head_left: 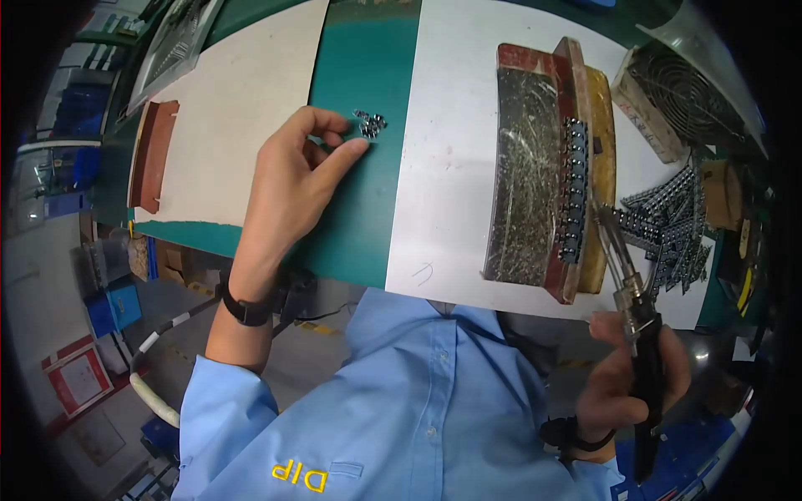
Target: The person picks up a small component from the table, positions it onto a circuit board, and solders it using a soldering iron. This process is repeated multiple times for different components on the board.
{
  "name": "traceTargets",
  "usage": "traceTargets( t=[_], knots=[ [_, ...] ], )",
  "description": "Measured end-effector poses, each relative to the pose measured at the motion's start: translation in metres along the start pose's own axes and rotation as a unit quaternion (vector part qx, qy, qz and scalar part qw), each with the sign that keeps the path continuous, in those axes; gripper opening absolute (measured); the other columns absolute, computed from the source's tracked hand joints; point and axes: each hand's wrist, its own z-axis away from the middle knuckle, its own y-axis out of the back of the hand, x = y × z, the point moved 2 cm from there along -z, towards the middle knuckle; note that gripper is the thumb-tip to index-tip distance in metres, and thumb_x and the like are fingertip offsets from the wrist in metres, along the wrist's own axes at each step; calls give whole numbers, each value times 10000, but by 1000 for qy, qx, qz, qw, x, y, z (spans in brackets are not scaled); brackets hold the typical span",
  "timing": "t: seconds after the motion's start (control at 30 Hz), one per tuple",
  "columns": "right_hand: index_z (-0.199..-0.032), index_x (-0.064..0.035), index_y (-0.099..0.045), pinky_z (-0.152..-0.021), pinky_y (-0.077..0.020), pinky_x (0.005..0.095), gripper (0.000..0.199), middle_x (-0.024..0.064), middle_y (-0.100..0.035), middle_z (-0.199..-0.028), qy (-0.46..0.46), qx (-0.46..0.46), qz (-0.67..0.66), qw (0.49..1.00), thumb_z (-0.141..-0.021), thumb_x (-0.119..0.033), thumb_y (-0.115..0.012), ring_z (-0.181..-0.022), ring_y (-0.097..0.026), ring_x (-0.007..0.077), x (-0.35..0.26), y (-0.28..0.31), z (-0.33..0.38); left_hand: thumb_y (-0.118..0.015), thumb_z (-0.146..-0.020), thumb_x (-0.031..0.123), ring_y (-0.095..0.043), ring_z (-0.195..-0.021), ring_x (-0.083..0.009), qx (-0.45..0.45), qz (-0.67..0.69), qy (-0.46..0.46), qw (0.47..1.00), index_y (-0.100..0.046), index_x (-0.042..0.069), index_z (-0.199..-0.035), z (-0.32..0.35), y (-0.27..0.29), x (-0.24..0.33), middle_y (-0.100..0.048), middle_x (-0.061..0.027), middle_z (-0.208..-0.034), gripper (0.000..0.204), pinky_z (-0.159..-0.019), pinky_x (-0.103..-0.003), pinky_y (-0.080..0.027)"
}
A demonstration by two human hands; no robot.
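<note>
My left hand [294, 171] hovers over the green mat, beside a small pile of shiny dark metal parts [370, 123]. Its thumb and forefinger are apart, and I see nothing between them; the other fingers curl under. In my right hand [622, 384] is a soldering iron [645, 342], gripped by its black handle. The metal end points up toward the fixture [526, 175], close to its near right side. A row of small dark components with shiny metal contacts [575, 192] stands in the fixture's slot.
Strips of similar dark components [668, 225] lie heaped right of the fixture, below a round-grilled fan [689, 92]. White sheet [447, 167] lies under the fixture. A beige board [225, 108] and a reddish-brown angled bar [154, 157] are on the left.
</note>
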Motion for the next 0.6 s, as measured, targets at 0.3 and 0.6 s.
traceTargets(
  t=[0.3, 0.6],
  knots=[
    [-1130, 18, -360, -668, -467, 339, 631, 172, -587, -718, -27, -73, 11, 997, -876, -556, -304, -638, -582, 233, -20, 7, -26, -643, -780, 282, -409, -478, -93, -70, -109, -1, 992, -549, -22, -654, -46, 3, 17, -459, -38, -507, 342, -440, -252, -352],
    [-1092, 38, -372, -625, -491, 274, 600, 152, -611, -764, -34, -114, -9, 993, -865, -516, -404, -638, -603, 194, -49, 67, -63, -626, -747, 251, -421, -438, -106, -176, -135, 7, 975, -518, -26, -527, -77, 19, 86, -443, -52, -435, 370, -415, -289, -354]
  ],
)
